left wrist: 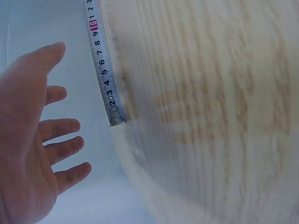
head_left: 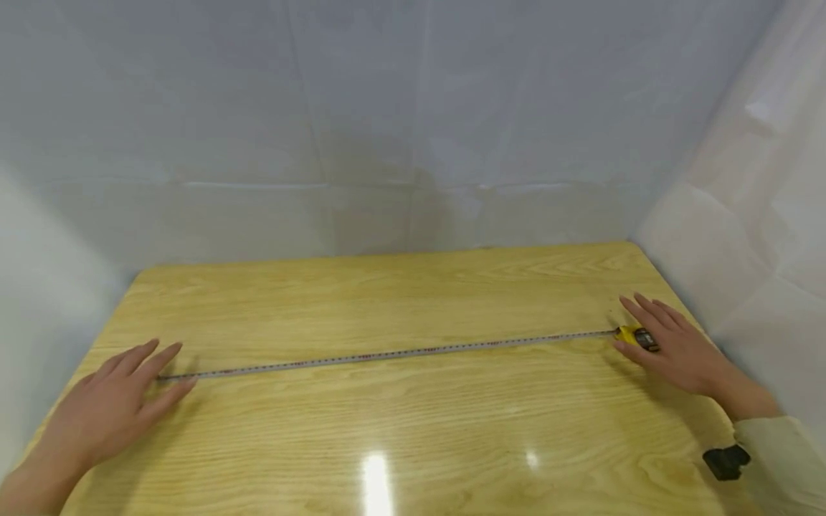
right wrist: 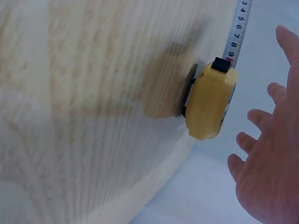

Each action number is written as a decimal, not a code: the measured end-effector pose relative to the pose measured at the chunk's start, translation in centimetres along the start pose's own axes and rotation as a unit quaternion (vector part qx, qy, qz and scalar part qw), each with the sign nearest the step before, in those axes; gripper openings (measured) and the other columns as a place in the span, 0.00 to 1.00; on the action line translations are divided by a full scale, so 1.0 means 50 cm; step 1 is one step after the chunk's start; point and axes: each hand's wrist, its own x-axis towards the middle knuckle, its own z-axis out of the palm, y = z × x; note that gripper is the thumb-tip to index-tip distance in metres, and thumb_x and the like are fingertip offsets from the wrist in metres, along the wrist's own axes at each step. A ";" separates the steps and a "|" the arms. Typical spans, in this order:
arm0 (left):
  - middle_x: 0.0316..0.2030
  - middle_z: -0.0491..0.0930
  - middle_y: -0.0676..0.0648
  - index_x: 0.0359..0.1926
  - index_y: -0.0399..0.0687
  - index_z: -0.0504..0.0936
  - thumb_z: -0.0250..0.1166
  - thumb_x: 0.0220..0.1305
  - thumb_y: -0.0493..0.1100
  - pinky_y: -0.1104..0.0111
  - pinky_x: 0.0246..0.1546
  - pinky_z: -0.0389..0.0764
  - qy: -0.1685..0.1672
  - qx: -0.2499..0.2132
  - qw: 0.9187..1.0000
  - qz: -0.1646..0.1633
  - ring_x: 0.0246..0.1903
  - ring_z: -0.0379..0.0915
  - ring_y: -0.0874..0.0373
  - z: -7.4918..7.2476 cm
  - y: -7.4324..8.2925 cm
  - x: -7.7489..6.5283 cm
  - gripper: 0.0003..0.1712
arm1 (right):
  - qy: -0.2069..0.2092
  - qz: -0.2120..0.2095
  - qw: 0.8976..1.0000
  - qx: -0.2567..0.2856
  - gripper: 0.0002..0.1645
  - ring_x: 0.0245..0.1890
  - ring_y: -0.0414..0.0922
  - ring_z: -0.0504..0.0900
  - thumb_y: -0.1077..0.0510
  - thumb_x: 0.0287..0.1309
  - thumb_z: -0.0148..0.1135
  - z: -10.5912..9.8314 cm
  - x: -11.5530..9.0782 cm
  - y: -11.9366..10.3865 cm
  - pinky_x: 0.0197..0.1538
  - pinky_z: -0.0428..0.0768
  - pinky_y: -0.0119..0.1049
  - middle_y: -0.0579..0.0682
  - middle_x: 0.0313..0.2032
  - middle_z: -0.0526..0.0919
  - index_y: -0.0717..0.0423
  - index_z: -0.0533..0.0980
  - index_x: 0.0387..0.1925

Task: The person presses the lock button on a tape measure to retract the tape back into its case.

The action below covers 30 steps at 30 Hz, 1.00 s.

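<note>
A tape measure with a yellow and black case [right wrist: 208, 105] lies on the wooden table, its blade [head_left: 393, 354] drawn out leftward across most of the width. In the left wrist view the blade's metal end hook [left wrist: 117, 124] shows at the table's edge. My left hand [head_left: 110, 408] is over that end, fingers spread and nearly straight, with a gap to the blade in the left wrist view. Above the case, my right hand [head_left: 684, 351] has its fingers extended and partly covers the case in the head view; the right wrist view shows it apart from the case.
Pale sheeting [head_left: 387, 129] hangs behind the table [head_left: 387, 301] and along both sides. A small black object [head_left: 725, 462] shows beside the right sleeve [head_left: 774, 451]. Bright light reflections lie on the glossy tabletop near the front.
</note>
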 end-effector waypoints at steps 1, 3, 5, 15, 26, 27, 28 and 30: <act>0.60 0.62 0.27 0.66 0.39 0.66 0.55 0.66 0.64 0.33 0.41 0.65 -0.002 0.000 1.000 -0.001 0.53 0.59 0.26 0.002 -0.001 -0.001 0.39 | -0.001 0.002 1.000 0.003 0.46 0.69 0.68 0.42 0.43 0.66 0.56 0.001 -0.001 0.001 0.62 0.46 0.68 0.63 0.72 0.44 0.47 0.44 0.76; 0.60 0.62 0.27 0.65 0.39 0.66 0.55 0.67 0.63 0.33 0.40 0.66 -0.004 0.000 1.000 -0.003 0.53 0.60 0.26 0.005 -0.004 -0.003 0.39 | -0.004 0.006 1.000 0.006 0.47 0.69 0.68 0.43 0.43 0.65 0.56 0.004 -0.002 0.004 0.61 0.47 0.69 0.64 0.72 0.45 0.47 0.44 0.75; 0.59 0.63 0.27 0.65 0.39 0.67 0.55 0.67 0.63 0.33 0.40 0.66 -0.003 -0.002 1.000 -0.003 0.53 0.60 0.26 0.008 -0.007 -0.005 0.38 | -0.007 0.009 1.000 0.008 0.47 0.68 0.68 0.43 0.43 0.65 0.56 0.006 -0.003 0.007 0.61 0.48 0.69 0.64 0.72 0.45 0.47 0.44 0.75; 0.59 0.62 0.26 0.65 0.38 0.66 0.55 0.67 0.63 0.33 0.39 0.66 -0.022 -0.014 1.000 -0.014 0.52 0.59 0.25 0.017 -0.018 -0.011 0.38 | -0.009 -0.006 1.000 0.011 0.49 0.66 0.71 0.46 0.44 0.64 0.58 0.015 -0.009 0.020 0.59 0.49 0.71 0.69 0.70 0.46 0.50 0.43 0.75; 0.57 0.65 0.27 0.61 0.40 0.71 0.57 0.67 0.60 0.33 0.39 0.66 -0.005 -0.023 1.000 -0.004 0.52 0.61 0.26 0.024 -0.031 -0.019 0.33 | -0.012 -0.006 1.000 0.029 0.50 0.66 0.73 0.45 0.45 0.64 0.59 0.030 -0.014 0.041 0.59 0.45 0.72 0.71 0.70 0.45 0.52 0.42 0.75; 0.57 0.65 0.27 0.60 0.40 0.71 0.57 0.67 0.59 0.33 0.39 0.66 0.001 -0.024 1.000 -0.001 0.51 0.61 0.26 0.025 -0.034 -0.020 0.32 | -0.009 -0.009 1.000 0.029 0.50 0.65 0.73 0.46 0.45 0.64 0.59 0.032 -0.015 0.042 0.59 0.45 0.72 0.71 0.69 0.46 0.52 0.42 0.75; 0.57 0.66 0.27 0.60 0.40 0.72 0.58 0.67 0.59 0.33 0.39 0.66 0.006 -0.025 1.000 0.001 0.51 0.61 0.27 0.026 -0.036 -0.021 0.31 | -0.005 -0.012 0.999 0.030 0.50 0.65 0.73 0.46 0.46 0.64 0.59 0.034 -0.015 0.044 0.59 0.45 0.72 0.71 0.69 0.46 0.52 0.43 0.75; 0.56 0.66 0.27 0.59 0.40 0.72 0.58 0.67 0.58 0.34 0.38 0.67 0.009 -0.024 1.000 0.003 0.51 0.62 0.27 0.028 -0.039 -0.022 0.30 | -0.001 -0.014 0.999 0.030 0.50 0.65 0.74 0.47 0.46 0.64 0.59 0.037 -0.015 0.046 0.59 0.45 0.72 0.72 0.69 0.46 0.52 0.43 0.75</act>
